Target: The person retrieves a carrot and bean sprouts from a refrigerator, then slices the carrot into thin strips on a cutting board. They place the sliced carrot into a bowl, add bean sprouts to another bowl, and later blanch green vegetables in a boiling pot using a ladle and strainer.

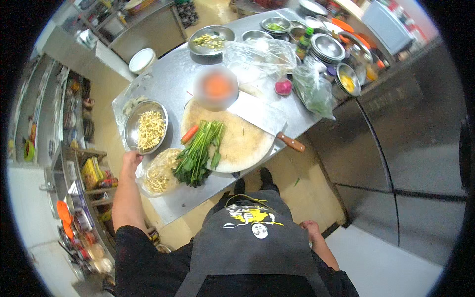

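At the table's left edge, my left hand [132,159] is closed on the near rim of a steel bowl [129,123]. Pale yellow bean sprouts [151,129] fill much of that bowl. Close to the same hand lies a clear plastic bag [159,173] with more sprouts in it. A bunch of leafy green stalks [200,151] and a short piece of carrot [189,134] rest on the left part of a round cutting board [245,141]. My right hand [310,228] hangs low beside my apron, fingers curled; whether they hold anything is hidden.
A wide cleaver [257,113] lies across the board's far right, its wooden handle [290,142] jutting past the edge. Behind the board is a blurred bowl with orange contents [216,88]. Bags, bowls and a green-capped bottle [304,43] crowd the back right. A steel refrigerator [396,143] stands right.
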Action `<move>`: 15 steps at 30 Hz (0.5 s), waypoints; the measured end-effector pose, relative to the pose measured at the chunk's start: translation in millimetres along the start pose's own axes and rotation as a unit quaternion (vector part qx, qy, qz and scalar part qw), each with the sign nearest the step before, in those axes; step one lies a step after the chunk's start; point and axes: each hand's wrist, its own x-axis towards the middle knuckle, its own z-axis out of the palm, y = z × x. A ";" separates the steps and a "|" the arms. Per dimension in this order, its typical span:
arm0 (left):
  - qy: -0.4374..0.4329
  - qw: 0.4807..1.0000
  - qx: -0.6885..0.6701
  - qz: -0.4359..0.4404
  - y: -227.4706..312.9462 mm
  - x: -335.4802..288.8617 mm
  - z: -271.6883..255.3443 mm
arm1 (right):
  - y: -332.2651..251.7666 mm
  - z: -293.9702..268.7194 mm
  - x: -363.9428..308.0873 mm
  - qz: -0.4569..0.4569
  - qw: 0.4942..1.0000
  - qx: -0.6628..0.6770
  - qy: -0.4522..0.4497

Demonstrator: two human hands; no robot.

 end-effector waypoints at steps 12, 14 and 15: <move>0.200 0.975 0.100 -0.012 -4.8 -18.2 -4.8 | -171.7 -39.5 110.1 0.028 0.996 -0.080 -0.012; 0.211 0.969 0.128 -0.016 -3.8 -28.3 -8.9 | -181.3 -44.5 123.0 0.015 0.995 -0.089 -0.042; 0.217 0.968 0.127 -0.010 -1.4 -33.1 -8.1 | -185.9 -38.5 126.7 0.040 0.995 -0.090 -0.010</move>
